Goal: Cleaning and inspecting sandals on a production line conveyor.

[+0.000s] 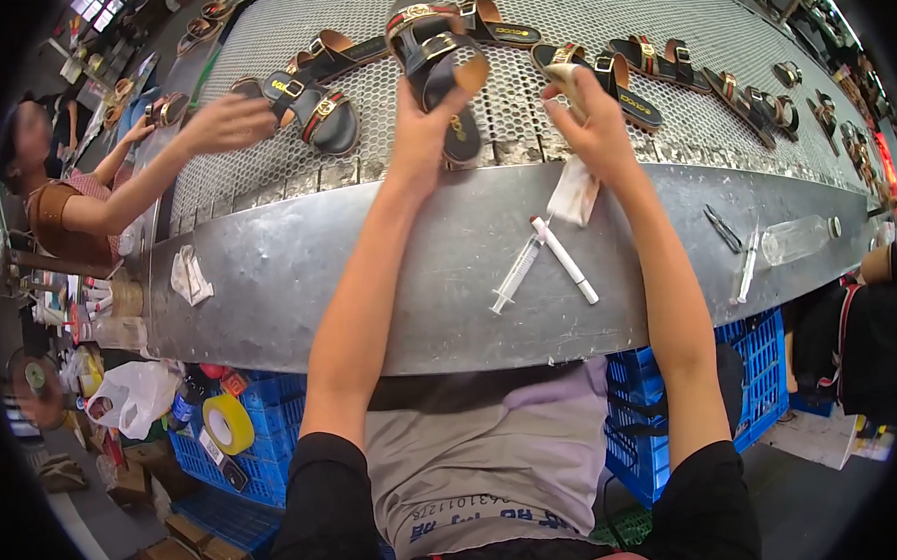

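My left hand [424, 121] holds a dark sandal [437, 55] with gold buckles up over the perforated conveyor belt [607, 3]. My right hand [587, 119] pinches a small pale piece and a white cloth [573, 189] that hangs down from it, next to another sandal [610, 78] on the belt. Below my hands, on the metal ledge [369, 283], lie a syringe [516, 274] and a white pen-like tube [565, 260].
Several more sandals lie in a row along the belt. A co-worker's hand [229, 121] reaches in from the left toward a sandal [316, 111]. A crumpled cloth [190, 276], a clear bottle [795, 237] and small tools rest on the ledge. Blue crates [256, 459] and a yellow tape roll [228, 423] sit below.
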A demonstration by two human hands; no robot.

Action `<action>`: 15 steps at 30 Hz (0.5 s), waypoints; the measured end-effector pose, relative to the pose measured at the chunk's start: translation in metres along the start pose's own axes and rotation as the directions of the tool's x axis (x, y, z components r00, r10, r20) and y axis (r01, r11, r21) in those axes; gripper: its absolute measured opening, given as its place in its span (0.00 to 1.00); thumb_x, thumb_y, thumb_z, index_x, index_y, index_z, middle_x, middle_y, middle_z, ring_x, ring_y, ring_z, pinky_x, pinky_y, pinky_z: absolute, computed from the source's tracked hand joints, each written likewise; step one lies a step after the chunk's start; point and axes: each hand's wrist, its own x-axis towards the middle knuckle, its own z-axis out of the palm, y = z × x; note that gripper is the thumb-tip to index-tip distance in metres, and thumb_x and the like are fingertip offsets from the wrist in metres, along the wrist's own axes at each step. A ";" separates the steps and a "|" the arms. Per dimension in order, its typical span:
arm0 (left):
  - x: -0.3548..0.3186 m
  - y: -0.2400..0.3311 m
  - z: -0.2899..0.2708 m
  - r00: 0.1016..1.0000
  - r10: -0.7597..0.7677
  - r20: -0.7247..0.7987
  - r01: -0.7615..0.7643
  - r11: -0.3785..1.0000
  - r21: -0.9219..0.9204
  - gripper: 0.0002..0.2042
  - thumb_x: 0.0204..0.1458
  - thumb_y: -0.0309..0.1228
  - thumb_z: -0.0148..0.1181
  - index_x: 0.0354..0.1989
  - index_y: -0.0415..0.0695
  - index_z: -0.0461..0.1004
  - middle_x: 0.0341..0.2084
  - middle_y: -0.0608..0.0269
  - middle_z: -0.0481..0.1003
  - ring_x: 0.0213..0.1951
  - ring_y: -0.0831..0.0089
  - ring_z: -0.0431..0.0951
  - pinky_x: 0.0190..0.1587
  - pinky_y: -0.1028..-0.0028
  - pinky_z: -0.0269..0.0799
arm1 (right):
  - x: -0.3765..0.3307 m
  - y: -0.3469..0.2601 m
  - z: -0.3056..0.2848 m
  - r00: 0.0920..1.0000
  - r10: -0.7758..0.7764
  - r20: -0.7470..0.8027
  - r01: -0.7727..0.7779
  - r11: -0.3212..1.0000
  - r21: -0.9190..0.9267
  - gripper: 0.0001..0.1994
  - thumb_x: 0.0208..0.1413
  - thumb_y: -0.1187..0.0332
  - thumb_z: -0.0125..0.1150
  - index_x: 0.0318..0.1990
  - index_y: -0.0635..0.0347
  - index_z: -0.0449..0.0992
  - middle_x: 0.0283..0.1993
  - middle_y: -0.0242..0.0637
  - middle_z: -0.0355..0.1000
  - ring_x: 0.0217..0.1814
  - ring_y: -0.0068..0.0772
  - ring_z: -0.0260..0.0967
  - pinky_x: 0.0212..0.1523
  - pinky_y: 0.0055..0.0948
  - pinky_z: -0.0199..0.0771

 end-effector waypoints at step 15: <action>0.011 0.003 -0.035 0.978 -0.123 -0.168 0.149 0.976 0.156 0.29 0.61 0.25 0.50 0.71 0.33 0.55 0.67 0.38 0.62 0.65 0.47 0.68 0.68 0.58 0.62 | -0.012 0.068 -0.085 0.809 0.534 -0.243 -0.547 0.535 -0.644 0.28 0.49 0.61 0.64 0.55 0.65 0.64 0.54 0.61 0.75 0.55 0.68 0.74 0.56 0.54 0.72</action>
